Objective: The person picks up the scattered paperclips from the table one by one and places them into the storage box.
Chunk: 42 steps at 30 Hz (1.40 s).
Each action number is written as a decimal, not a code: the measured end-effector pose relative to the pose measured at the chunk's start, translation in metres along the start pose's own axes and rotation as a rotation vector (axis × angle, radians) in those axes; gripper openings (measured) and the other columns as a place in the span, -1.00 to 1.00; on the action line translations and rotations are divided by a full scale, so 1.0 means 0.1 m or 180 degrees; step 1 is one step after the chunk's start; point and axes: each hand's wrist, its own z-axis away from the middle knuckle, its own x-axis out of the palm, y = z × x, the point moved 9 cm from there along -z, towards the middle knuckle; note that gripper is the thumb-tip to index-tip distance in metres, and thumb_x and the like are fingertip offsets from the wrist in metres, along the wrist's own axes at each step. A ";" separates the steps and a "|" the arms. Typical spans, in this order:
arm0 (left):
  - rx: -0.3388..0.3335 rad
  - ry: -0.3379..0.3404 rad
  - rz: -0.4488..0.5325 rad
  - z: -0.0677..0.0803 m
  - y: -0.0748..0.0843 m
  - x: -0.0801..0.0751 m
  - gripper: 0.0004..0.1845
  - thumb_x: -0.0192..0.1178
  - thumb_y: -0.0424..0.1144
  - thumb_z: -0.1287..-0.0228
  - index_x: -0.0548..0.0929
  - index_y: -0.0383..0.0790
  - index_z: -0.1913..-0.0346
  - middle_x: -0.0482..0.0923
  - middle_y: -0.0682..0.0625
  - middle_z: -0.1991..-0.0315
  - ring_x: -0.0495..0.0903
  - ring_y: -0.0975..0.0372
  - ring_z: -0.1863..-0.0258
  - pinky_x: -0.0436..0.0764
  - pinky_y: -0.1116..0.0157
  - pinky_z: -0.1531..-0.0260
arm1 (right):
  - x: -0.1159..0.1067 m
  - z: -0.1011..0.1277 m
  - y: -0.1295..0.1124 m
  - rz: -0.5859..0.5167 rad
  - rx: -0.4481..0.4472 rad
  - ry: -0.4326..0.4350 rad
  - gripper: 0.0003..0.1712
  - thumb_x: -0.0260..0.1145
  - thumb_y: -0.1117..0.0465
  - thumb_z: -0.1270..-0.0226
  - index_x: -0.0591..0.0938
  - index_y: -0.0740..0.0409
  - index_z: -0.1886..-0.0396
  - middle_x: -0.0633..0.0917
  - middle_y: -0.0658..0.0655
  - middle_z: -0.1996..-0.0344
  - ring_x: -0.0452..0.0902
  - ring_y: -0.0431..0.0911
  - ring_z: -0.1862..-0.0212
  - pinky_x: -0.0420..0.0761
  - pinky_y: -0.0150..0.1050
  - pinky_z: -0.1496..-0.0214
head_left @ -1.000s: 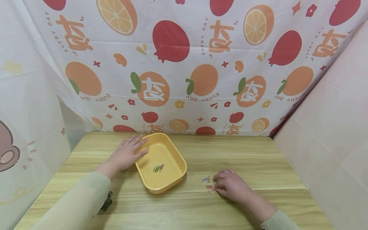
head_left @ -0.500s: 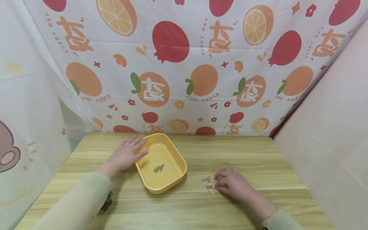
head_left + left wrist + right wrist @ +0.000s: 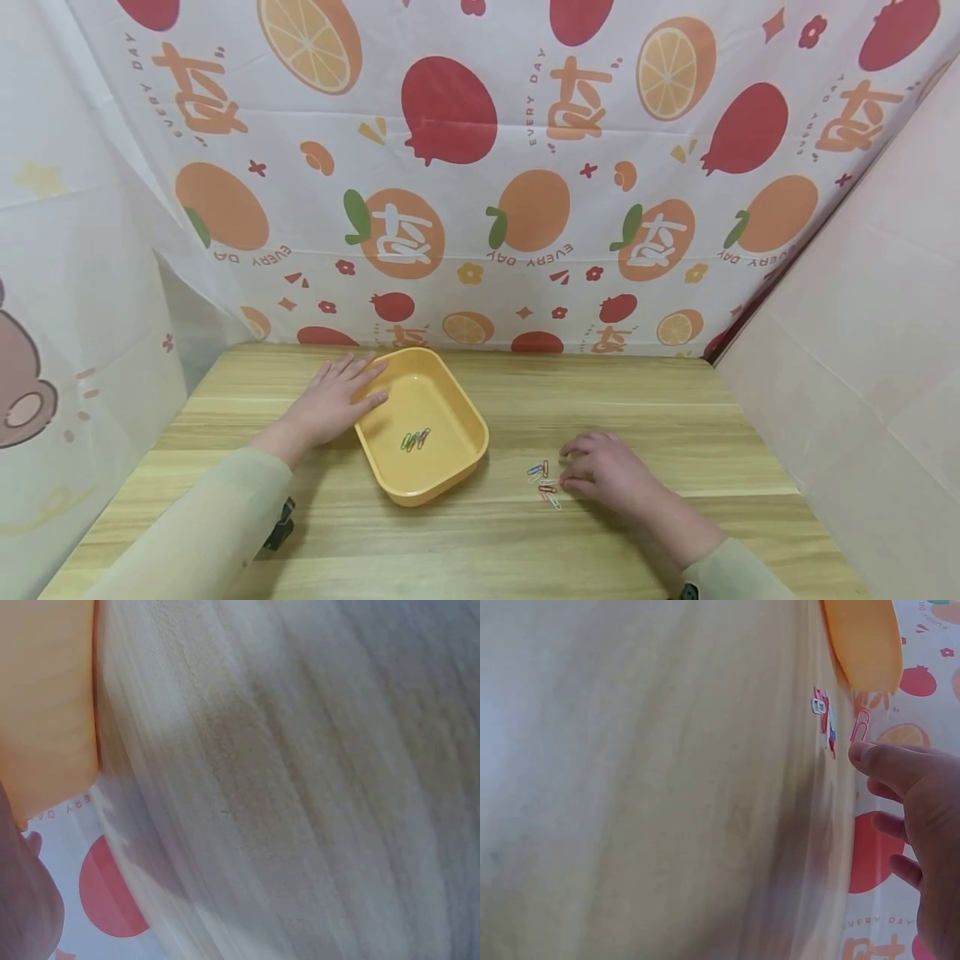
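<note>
A yellow tray (image 3: 438, 492) stands left of centre on the wooden table, with a few paper clips (image 3: 415, 439) lying in it. My left hand (image 3: 330, 404) lies flat on the table, its straight fingers against the tray's left rim. Several coloured paper clips (image 3: 543, 482) lie loose on the table to the right of the tray. My right hand (image 3: 577, 477) rests beside them, fingers loosely bent. In the right wrist view one fingertip (image 3: 862, 752) touches a pink clip (image 3: 860, 727), with the tray (image 3: 866, 641) just beyond. The left wrist view shows only the tray's wall (image 3: 45, 712) and bare wood.
Printed fruit-pattern cloth (image 3: 480, 208) closes off the back of the table, and plain sheets hang at the left and right sides. Bare wood (image 3: 637, 400) stretches behind and right of my right hand. A black strap piece (image 3: 279, 523) sits under my left sleeve.
My right hand has edged slightly back over the loose clips, its fingers shifting a little. The left hand and the tray have not moved.
</note>
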 end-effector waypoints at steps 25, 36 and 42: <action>0.0015 -0.0005 -0.0007 0.01 -0.01 0.00 -0.21 -0.22 0.39 -0.44 0.18 0.03 -0.56 0.00 -0.14 -0.57 -0.14 -0.21 -0.53 -0.26 -0.26 -0.43 | -0.51 -0.51 -0.12 0.0421 -0.0520 0.0236 -0.91 0.58 0.07 -0.08 0.83 -0.17 0.39 0.72 -0.06 0.12 0.59 -0.05 0.00 0.56 0.03 -0.08; 0.0044 0.0105 0.0046 0.02 0.00 -0.01 -0.23 -0.16 0.36 -0.44 0.22 0.01 -0.54 0.04 -0.14 -0.56 -0.10 -0.22 -0.52 -0.22 -0.27 -0.43 | -0.67 -0.74 -0.23 0.0438 -0.0579 0.0163 -0.92 0.56 0.09 -0.12 0.83 -0.18 0.36 0.72 -0.07 0.10 0.58 -0.04 -0.02 0.53 0.04 -0.12; 0.0040 0.0030 0.0053 0.01 0.00 0.00 -0.21 -0.22 0.39 -0.44 0.19 0.02 -0.56 0.00 -0.13 -0.57 -0.14 -0.21 -0.53 -0.26 -0.27 -0.43 | -0.66 -0.87 -0.28 0.0494 -0.0545 0.0054 -0.93 0.50 0.00 -0.20 0.83 -0.23 0.31 0.71 -0.10 0.05 0.58 -0.09 -0.07 0.52 -0.03 -0.17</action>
